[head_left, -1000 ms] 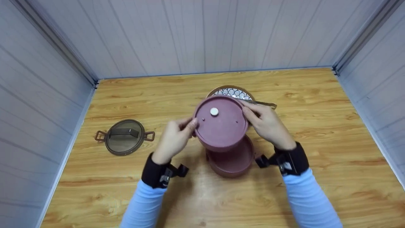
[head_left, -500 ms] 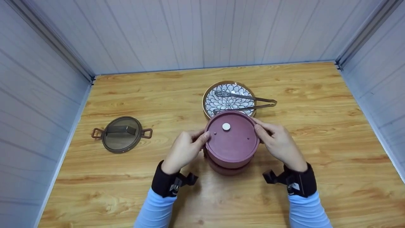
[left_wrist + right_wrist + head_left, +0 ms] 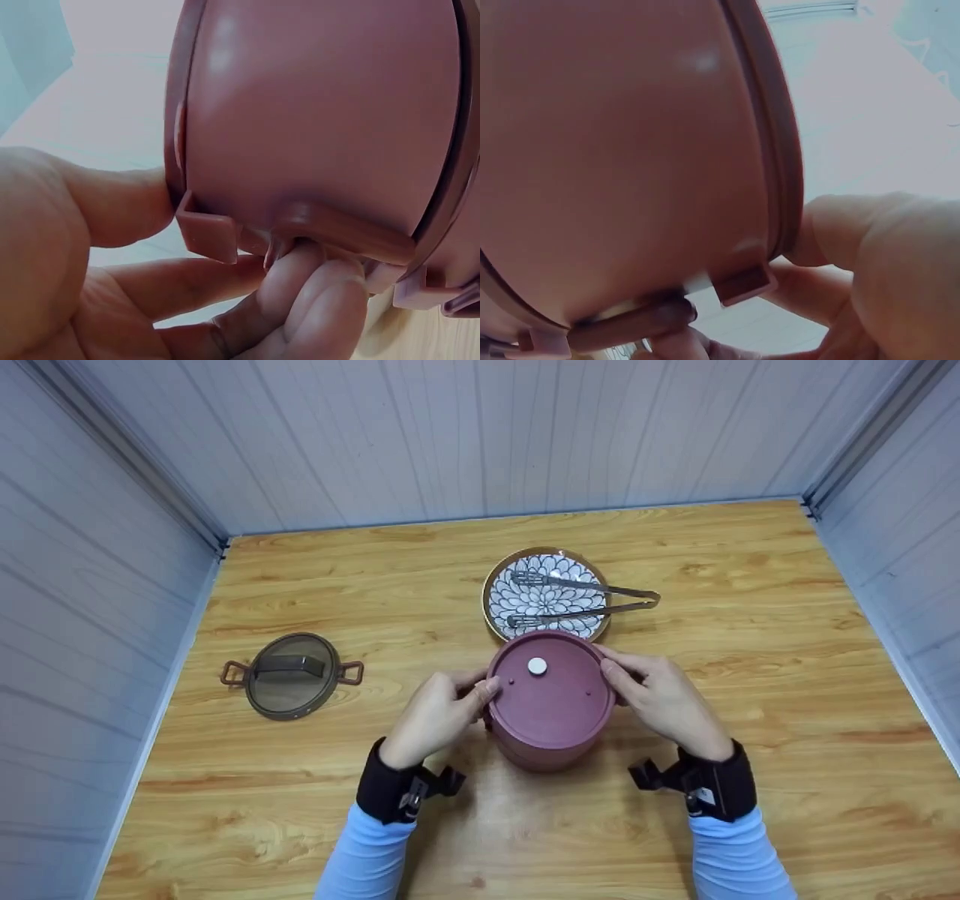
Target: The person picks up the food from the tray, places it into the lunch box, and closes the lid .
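Note:
A round maroon container with a small white knob on its flat top stands stacked on a matching maroon tier on the wooden table. My left hand grips its left side, thumb on the rim and fingers curled under a side tab. My right hand grips the right side the same way, thumb against the rim near a tab. The maroon wall fills the left wrist view, and the same wall fills the right wrist view.
Just behind the container sits a patterned plate with metal tongs lying across it. A brown pot lid with two side handles lies at the left. Grey panel walls close the table on three sides.
Both hands have brought the maroon upper tier down and toward me, from raised and offset to seated on the lower tier. The plate and tongs behind it are now uncovered.

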`<state>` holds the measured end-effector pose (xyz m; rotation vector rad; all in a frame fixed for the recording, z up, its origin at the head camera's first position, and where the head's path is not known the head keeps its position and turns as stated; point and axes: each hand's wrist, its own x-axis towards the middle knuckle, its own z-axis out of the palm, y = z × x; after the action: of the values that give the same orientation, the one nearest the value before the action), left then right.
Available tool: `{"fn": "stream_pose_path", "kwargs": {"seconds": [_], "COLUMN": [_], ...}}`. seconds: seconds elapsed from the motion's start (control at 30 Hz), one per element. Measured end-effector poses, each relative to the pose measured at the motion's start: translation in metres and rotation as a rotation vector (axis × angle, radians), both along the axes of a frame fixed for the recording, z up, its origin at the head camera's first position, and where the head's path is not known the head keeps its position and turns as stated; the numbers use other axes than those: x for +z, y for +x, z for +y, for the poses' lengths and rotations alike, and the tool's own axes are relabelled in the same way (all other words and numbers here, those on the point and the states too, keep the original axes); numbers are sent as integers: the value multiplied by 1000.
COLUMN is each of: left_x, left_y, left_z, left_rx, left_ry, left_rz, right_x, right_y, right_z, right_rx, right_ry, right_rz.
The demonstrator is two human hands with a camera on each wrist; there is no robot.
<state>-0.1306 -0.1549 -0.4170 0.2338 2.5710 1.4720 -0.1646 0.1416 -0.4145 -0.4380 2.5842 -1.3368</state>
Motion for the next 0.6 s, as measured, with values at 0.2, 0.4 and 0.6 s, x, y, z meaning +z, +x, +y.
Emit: {"fn": "stream_pose_path", "kwargs": {"seconds": [0.2, 0.4, 0.6], "left_x": [-1, -2, -5], "left_y": [-1, -3, -4], "left_z": [-2, -3, -6], "left_rx": [-13, -21, -18], "left_ry": [-6, 3, 75], "left_rz": [2, -9, -55], "right_x": [0, -1, -4], "right_y": [-1, -3, -5], "right_z": [1, 2, 4], "right_rx": [14, 33, 54], "right_ry": [18, 31, 37], "right_rz": [18, 31, 14]}}
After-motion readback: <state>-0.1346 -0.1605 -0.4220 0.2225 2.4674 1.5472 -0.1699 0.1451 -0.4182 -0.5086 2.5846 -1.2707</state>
